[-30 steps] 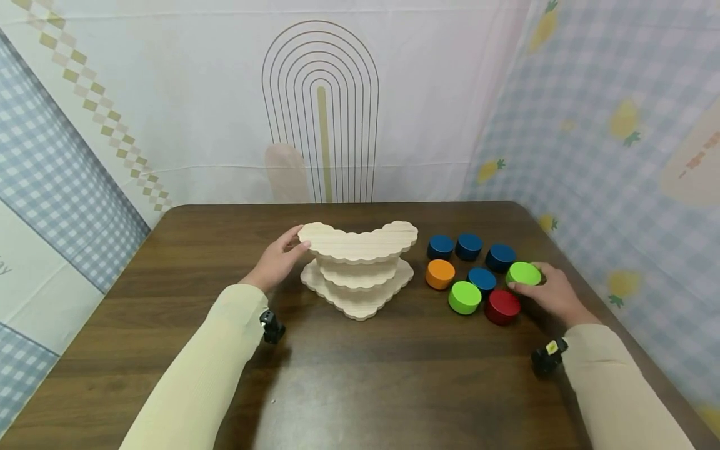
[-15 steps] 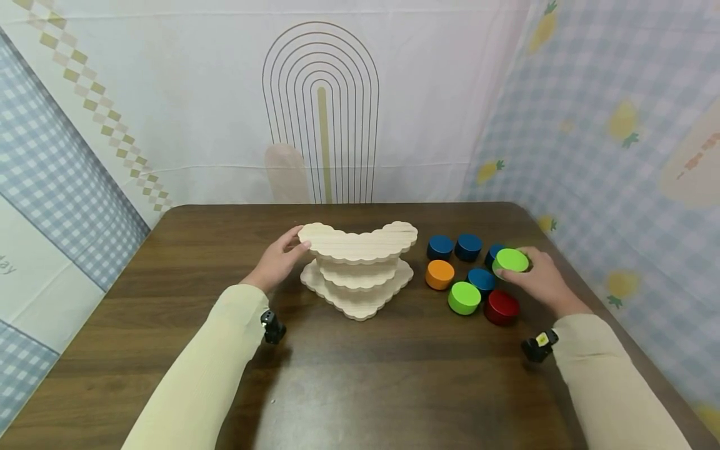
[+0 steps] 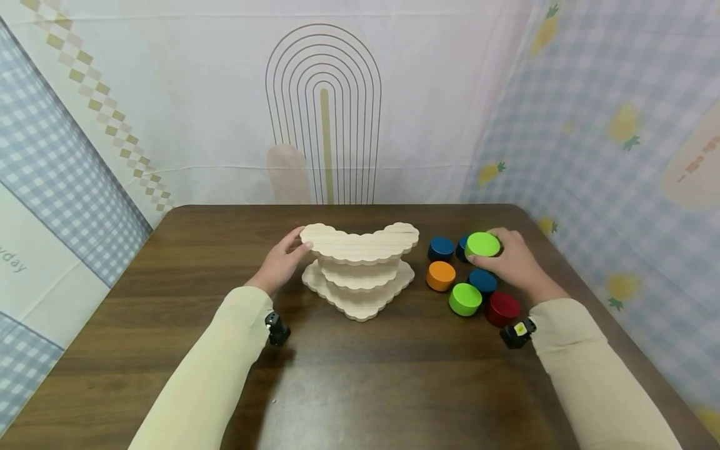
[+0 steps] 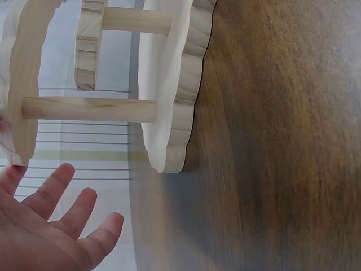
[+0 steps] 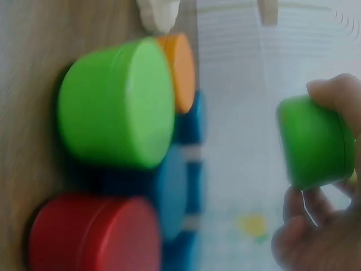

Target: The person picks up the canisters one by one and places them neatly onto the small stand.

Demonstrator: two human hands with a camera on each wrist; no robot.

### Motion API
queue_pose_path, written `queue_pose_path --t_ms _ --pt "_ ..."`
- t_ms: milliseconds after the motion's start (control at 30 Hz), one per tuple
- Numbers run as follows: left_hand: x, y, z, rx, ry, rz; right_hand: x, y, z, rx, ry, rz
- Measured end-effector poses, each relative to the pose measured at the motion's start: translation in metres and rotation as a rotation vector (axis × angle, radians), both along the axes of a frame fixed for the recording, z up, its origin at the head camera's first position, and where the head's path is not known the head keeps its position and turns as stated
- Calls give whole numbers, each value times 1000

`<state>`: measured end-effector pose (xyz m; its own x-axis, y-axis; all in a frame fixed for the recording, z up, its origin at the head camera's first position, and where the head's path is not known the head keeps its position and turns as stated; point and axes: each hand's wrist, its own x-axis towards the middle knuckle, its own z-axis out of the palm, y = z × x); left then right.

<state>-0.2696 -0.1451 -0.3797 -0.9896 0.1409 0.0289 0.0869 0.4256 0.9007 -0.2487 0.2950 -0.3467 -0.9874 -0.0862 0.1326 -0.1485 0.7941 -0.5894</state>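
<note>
A pale wooden tiered stand (image 3: pixel 360 247) with scalloped shelves sits mid-table. My left hand (image 3: pixel 278 262) grips the left end of its top shelf, thumb over the edge; in the left wrist view the other fingers spread below that shelf, beside a wooden post (image 4: pixel 90 109). My right hand (image 3: pixel 520 265) holds a bright green round tin (image 3: pixel 482 245) between thumb and fingers, raised over the group on the right. In the right wrist view this held tin (image 5: pixel 316 144) is tipped and apart from the rest. It partly covers a blue tin (image 3: pixel 461 250) behind it.
Below the held tin stand an orange tin (image 3: pixel 440 276), a second green tin (image 3: pixel 465 300), a red tin (image 3: pixel 502 309) and more blue tins (image 3: pixel 441 249), close together. The brown table (image 3: pixel 360 387) ends at patterned cloth walls (image 3: pixel 225 112) behind and to the right.
My right hand has lifted the green tin from the right edge of the group and carried it left and up, over the blue tins. The left hand and stand keep their place.
</note>
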Motion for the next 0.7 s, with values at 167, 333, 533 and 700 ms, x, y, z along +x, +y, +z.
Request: queue_pose_path --t_ms 167,333,533,700 --pt "0 1 0 -2 -3 11 -4 -23 14 -40 -23 19" --pt "0 1 -2 11 -3 16 -9 -45 27 -39 -14 28" --pt "0 0 -3 16 -7 15 -16 -73 36 -53 -7 77" --pt "0 1 -2 16 -13 12 -23 -99 39 -50 -9 126"
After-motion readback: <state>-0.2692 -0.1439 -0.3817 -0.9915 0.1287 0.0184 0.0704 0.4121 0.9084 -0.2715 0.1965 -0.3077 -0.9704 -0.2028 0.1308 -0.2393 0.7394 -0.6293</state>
